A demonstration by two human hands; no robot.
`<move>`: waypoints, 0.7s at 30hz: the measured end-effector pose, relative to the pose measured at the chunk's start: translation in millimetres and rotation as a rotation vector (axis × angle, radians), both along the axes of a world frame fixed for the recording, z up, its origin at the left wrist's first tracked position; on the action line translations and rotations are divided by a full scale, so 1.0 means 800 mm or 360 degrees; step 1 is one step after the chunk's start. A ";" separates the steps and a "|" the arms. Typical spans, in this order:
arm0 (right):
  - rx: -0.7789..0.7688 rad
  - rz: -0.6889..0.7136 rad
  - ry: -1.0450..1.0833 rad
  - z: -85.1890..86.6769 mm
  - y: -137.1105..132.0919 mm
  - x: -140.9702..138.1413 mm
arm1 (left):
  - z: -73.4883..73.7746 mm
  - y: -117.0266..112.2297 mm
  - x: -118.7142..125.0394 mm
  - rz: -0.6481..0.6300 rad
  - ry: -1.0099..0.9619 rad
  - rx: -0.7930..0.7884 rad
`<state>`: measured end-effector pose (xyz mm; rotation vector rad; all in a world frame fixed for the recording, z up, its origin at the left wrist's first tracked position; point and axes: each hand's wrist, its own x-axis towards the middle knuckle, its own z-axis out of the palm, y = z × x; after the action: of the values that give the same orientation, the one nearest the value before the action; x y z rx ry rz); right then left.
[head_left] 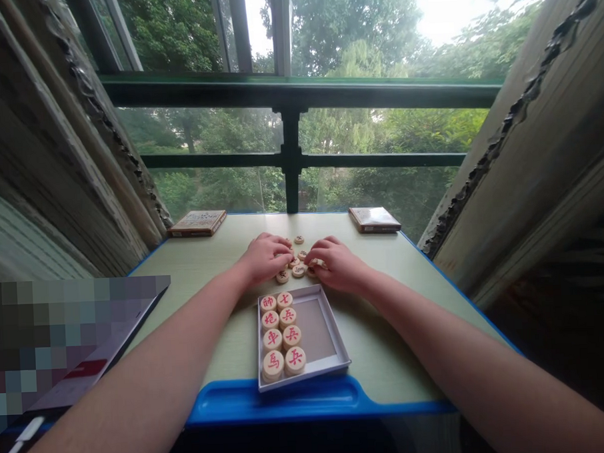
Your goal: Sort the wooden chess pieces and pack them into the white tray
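On the table, a loose group of round Chinese chess pieces (298,271) with dark characters lies between my two hands. My left hand (267,257) reaches in from the left, its fingers bent loosely over pieces they partly hide. From the right, my right hand (338,263) curves around the group, fingers apart, with its fingertips at a piece near the edge. Neither hand visibly lifts a piece. Nearer to me is a shallow white box tray (335,326). Its left side holds two columns of red-character Chinese chess pieces (291,336), some of them stacked.
Two flat boxes stand at the far corners, a left box (198,223) and a right box (374,219). The light table (228,360) has a blue rim with a molded groove (279,400). A partly blurred screen or device (88,369) is at the left edge, with a white cable (28,433).
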<state>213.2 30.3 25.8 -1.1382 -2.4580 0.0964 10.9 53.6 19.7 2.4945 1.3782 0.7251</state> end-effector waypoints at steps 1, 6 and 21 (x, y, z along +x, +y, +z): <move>-0.0009 -0.0035 0.0009 0.001 0.000 0.002 | 0.002 -0.002 0.001 -0.0008 0.0004 -0.0008; -0.0100 -0.0005 -0.0035 0.009 -0.002 0.012 | 0.012 -0.014 0.008 -0.0097 0.0055 -0.0086; -0.0122 -0.0049 -0.0075 0.008 0.000 0.013 | 0.007 -0.005 0.006 0.0103 -0.0009 0.0064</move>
<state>223.5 30.4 32.2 -1.2236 -2.4965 0.1574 16.1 49.6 25.3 2.4864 1.4625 0.7792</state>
